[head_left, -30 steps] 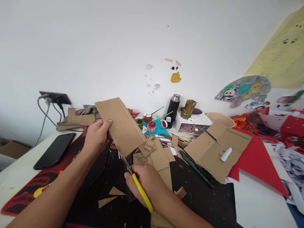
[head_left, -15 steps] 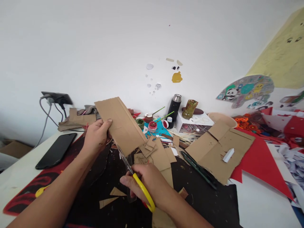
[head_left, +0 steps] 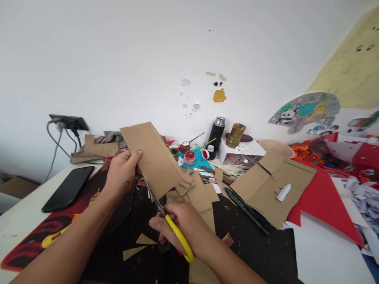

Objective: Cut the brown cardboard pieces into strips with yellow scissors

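two hands | left hand (head_left: 121,173) grips cardboard strip (head_left: 154,157) | right hand (head_left: 183,228) works scissors (head_left: 170,225)

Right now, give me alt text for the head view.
The left hand holds up a cardboard piece while the right hand cuts into its lower edge with yellow-handled scissors. Around them, cardboard scraps, paint pots and a black phone clutter the table.

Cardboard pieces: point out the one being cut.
The long cardboard strip, held up off the table by the left hand, with the yellow-handled scissors at its lower edge. The others lie flat.
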Available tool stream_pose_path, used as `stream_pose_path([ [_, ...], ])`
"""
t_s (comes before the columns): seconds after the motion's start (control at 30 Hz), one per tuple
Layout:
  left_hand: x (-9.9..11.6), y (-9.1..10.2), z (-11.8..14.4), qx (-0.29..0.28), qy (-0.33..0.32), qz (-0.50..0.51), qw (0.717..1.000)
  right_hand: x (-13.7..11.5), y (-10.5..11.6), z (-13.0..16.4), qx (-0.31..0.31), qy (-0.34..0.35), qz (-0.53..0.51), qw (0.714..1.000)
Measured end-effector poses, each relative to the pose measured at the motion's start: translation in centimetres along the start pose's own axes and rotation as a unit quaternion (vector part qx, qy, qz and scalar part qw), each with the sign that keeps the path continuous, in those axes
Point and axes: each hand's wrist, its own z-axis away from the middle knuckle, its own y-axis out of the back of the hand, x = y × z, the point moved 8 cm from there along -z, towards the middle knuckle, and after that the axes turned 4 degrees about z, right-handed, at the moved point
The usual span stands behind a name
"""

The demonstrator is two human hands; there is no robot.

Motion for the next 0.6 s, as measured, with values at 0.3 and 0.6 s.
stream_pose_path([
  [0.3,0.74,0.07,0.34,0.023,-0.003,0.01,1.0,0.7,-0.49,-0.38,-0.005,0.016,-0.073,0.997],
  [0.6,0.27,0.53,-0.15,0.022,-0.003,-0.004,1.0,0.43,-0.71,-0.4,-0.021,-0.008,-0.118,0.993],
])
